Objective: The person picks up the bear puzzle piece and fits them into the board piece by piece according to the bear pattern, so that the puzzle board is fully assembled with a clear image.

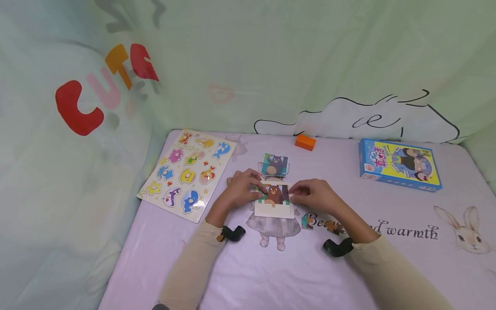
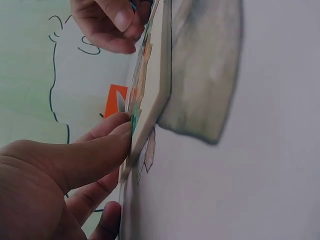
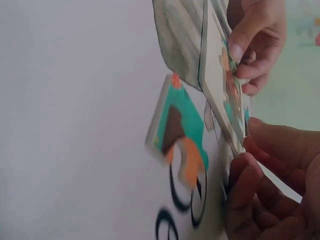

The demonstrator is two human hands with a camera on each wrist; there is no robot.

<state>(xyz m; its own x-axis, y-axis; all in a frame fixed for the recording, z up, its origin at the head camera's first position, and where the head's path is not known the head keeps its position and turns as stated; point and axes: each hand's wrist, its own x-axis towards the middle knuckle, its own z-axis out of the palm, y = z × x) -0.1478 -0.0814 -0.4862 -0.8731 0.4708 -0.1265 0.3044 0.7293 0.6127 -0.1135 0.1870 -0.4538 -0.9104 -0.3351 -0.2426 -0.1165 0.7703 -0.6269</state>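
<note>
A small jigsaw tray [image 1: 274, 211] with a pale frame lies flat, holding a brown bear picture [image 1: 274, 194]. My left hand [image 1: 244, 188] reaches over its left side, thumb and index fingertips touching a teal piece [image 2: 135, 124] near the edge. At the opposite side my right hand [image 1: 315, 196] holds the tray's edge between thumb and curled fingers. A loose teal puzzle piece [image 3: 182, 135] and a brown-and-orange piece [image 1: 334, 227] lie near the right wrist. Just beyond the tray is a bear picture card [image 1: 275, 165].
A peg board of sea animals [image 1: 182, 181] lies on the left. An orange block [image 1: 305, 142] sits at the back, and a blue-and-yellow box [image 1: 401, 165] at the back right. Printed fabric covers the table [image 1: 271, 275]; curtains hang behind it and to the left.
</note>
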